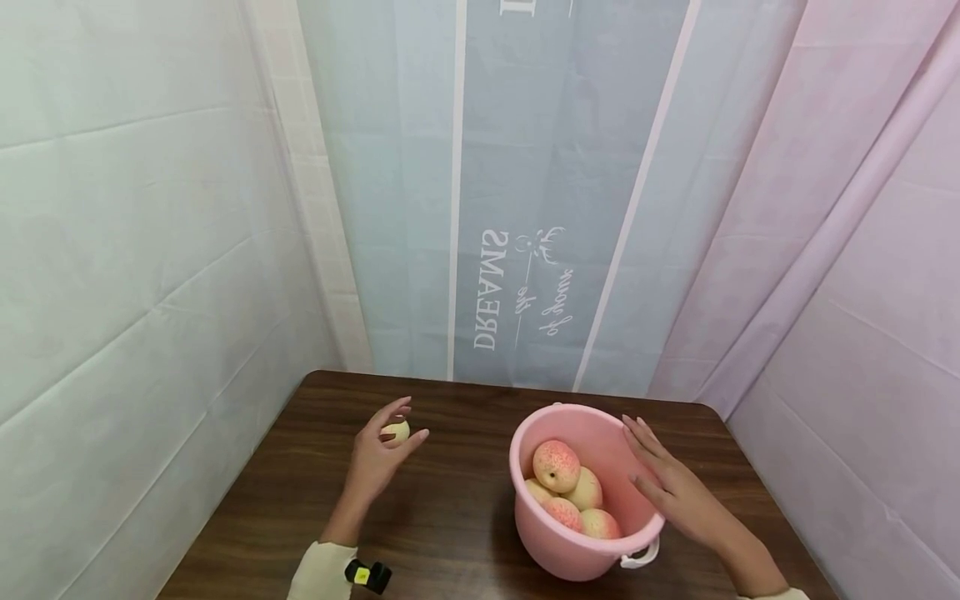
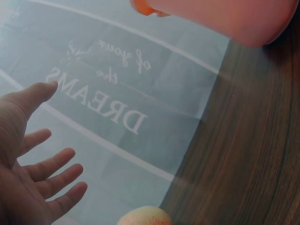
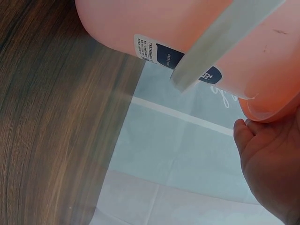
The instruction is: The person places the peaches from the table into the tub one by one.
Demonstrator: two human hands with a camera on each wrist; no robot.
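Observation:
In the head view my left hand [image 1: 373, 457] hovers over the left part of the table, thumb and fingers spread apart. Partly hidden behind those fingers is a pale peach [image 1: 399, 430]; the left wrist view shows the top of that peach [image 2: 145, 216] at the lower edge, apart from the hand [image 2: 28, 164]. My right hand [image 1: 678, 498] lies with extended fingers at the right rim of a pink bucket [image 1: 564, 562]. Inside the bucket are several peaches, a red-flushed peach [image 1: 557, 465] on top. From the right wrist, the hand [image 3: 274, 164] shows beside the rim.
A white handle [image 1: 639, 558] hangs at the bucket's near right side. Under everything is a dark wooden table [image 1: 442, 517] with rounded far corners. Behind its far edge hangs a blue-grey curtain [image 1: 517, 167] with mirrored lettering, and pale cloth walls [image 1: 135, 250] flank both sides.

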